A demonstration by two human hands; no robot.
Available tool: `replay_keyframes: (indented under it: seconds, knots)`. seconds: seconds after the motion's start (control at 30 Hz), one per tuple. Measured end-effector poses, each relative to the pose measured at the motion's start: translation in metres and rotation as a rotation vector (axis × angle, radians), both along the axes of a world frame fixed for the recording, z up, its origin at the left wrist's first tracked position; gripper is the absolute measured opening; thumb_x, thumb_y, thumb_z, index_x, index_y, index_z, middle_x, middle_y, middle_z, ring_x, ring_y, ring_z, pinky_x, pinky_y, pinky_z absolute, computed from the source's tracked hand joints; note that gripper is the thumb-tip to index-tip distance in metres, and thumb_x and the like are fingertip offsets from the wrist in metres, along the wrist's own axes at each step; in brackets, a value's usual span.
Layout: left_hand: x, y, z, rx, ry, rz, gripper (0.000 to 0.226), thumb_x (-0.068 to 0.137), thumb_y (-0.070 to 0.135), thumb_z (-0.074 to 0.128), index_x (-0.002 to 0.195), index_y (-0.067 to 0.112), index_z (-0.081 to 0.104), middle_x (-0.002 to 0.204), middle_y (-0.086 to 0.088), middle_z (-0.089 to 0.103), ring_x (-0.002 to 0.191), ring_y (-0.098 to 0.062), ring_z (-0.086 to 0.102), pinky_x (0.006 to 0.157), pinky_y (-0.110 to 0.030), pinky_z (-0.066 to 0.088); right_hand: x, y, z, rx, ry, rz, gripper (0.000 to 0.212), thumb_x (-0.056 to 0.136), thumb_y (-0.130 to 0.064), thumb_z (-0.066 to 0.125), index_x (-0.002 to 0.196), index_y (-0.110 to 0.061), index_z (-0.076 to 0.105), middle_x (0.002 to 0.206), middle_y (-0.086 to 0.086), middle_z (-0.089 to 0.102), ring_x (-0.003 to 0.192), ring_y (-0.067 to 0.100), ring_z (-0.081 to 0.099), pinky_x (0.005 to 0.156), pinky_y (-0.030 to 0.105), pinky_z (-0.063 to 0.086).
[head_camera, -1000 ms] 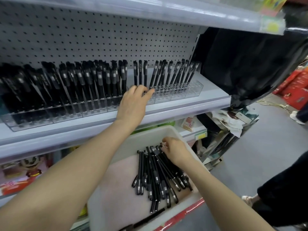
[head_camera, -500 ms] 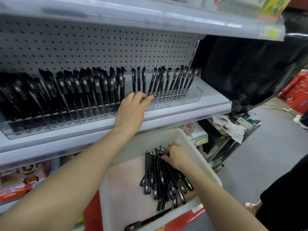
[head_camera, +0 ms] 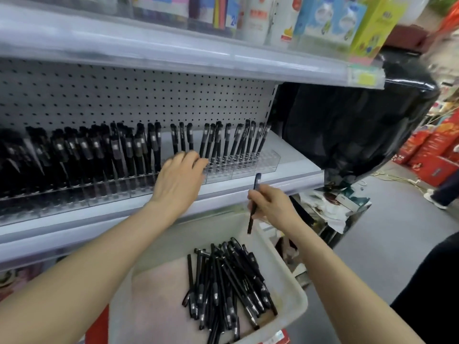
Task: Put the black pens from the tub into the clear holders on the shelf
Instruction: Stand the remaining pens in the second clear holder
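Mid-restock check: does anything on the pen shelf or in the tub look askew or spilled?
Nothing spilled or broken. The pens in the right clear holder lean at mixed angles rather than standing straight, and its front slots look empty. The loose pens lie jumbled in the tub, all inside it.

Clear holders [head_camera: 248, 167], mid frame: transparent hard plastic, glossy. Black pens [head_camera: 218, 281], lower centre: smooth black plastic, slight sheen, pale paper-like labels. Black pen [head_camera: 257, 181], centre right: same plastic. Tub [head_camera: 154, 289]: milky plastic, matt, scuffed bottom. Shelf [head_camera: 298, 162]: smooth, pale, looks like painted metal; clear plastic strip on front edge. Pegboard [head_camera: 124, 100], upper left: matt grey perforated sheet. Black wrap [head_camera: 360, 125], right: glossy wrinkled plastic film. Boxes [head_camera: 372, 28], top right: glossy printed card. Floor [head_camera: 397, 232]: matt grey.
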State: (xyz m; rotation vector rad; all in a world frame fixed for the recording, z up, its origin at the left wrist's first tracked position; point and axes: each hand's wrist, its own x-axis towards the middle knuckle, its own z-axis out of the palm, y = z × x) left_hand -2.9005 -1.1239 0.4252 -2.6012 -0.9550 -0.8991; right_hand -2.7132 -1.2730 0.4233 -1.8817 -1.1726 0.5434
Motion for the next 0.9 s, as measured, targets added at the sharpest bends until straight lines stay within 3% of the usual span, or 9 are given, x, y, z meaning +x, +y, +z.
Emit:
replay_keyframes:
  seconds: [0.13, 0.33, 0.4, 0.5, 0.57, 0.73, 0.9]
  knots:
    - [0.014, 0.001, 0.006, -0.048, -0.008, 0.064, 0.026, 0.092, 0.024, 0.065, 0.116, 0.014, 0.065, 0.113, -0.008, 0.064, 0.106, -0.034, 0.057, 0.080, -0.044, 0.053, 0.055, 0.012, 0.046, 0.201, 0.019, -0.026, 0.008, 0.098, -0.013, 0.054, 0.099, -0.006, 0.059, 0.086, 0.011, 0.068, 0.071, 0.013, 0.071, 0.084, 0.046, 0.058]
    - [0.018, 0.004, -0.010, -0.029, -0.072, 0.097, 0.029, 0.091, 0.021, 0.066, 0.120, 0.015, 0.068, 0.112, -0.008, 0.066, 0.102, -0.034, 0.058, 0.077, -0.047, 0.055, 0.105, 0.047, 0.081, 0.325, -0.122, -0.133, 0.020, 0.100, -0.021, 0.049, 0.101, -0.003, 0.057, 0.092, 0.007, 0.067, 0.076, 0.003, 0.070, 0.088, 0.045, 0.055]
    - [0.017, 0.005, -0.013, -0.025, -0.094, 0.088, 0.029, 0.091, 0.021, 0.066, 0.120, 0.016, 0.068, 0.112, -0.007, 0.066, 0.101, -0.034, 0.057, 0.079, -0.048, 0.054, 0.111, 0.062, 0.081, 0.349, -0.158, -0.141, 0.017, 0.101, -0.022, 0.049, 0.101, -0.007, 0.057, 0.093, 0.003, 0.067, 0.074, 0.001, 0.068, 0.086, 0.040, 0.055]
    - [0.016, 0.007, -0.016, 0.005, -0.110, 0.065, 0.030, 0.091, 0.020, 0.068, 0.120, 0.015, 0.068, 0.109, -0.008, 0.065, 0.098, -0.033, 0.056, 0.077, -0.048, 0.054, 0.115, 0.081, 0.075, 0.378, -0.189, -0.126, 0.018, 0.101, -0.021, 0.048, 0.112, -0.009, 0.058, 0.101, 0.004, 0.068, 0.072, -0.003, 0.065, 0.076, 0.021, 0.054]
    - [0.015, 0.008, -0.018, 0.013, -0.118, 0.057, 0.030, 0.092, 0.021, 0.066, 0.122, 0.015, 0.068, 0.109, -0.007, 0.065, 0.098, -0.031, 0.055, 0.079, -0.047, 0.053, 0.119, 0.091, 0.070, 0.361, -0.200, -0.103, 0.024, 0.101, -0.021, 0.048, 0.118, -0.007, 0.058, 0.105, 0.006, 0.068, 0.073, 0.003, 0.067, 0.069, 0.018, 0.049]
    - [0.016, 0.004, -0.017, 0.017, -0.128, 0.069, 0.031, 0.092, 0.022, 0.065, 0.123, 0.017, 0.067, 0.110, -0.005, 0.065, 0.100, -0.029, 0.055, 0.081, -0.045, 0.052, 0.127, 0.108, 0.051, 0.237, -0.366, -0.025, 0.023, 0.098, -0.023, 0.057, 0.106, -0.003, 0.063, 0.090, 0.014, 0.070, 0.076, 0.030, 0.065, 0.067, 0.037, 0.049]
    - [0.016, 0.004, -0.021, 0.052, -0.168, 0.068, 0.028, 0.093, 0.020, 0.066, 0.121, 0.017, 0.069, 0.108, -0.005, 0.064, 0.096, -0.029, 0.055, 0.081, -0.044, 0.050, 0.127, 0.111, 0.037, 0.279, -0.394, 0.001, 0.021, 0.095, -0.017, 0.060, 0.083, 0.001, 0.061, 0.068, 0.008, 0.053, 0.065, 0.025, 0.044, 0.057, 0.031, 0.024]
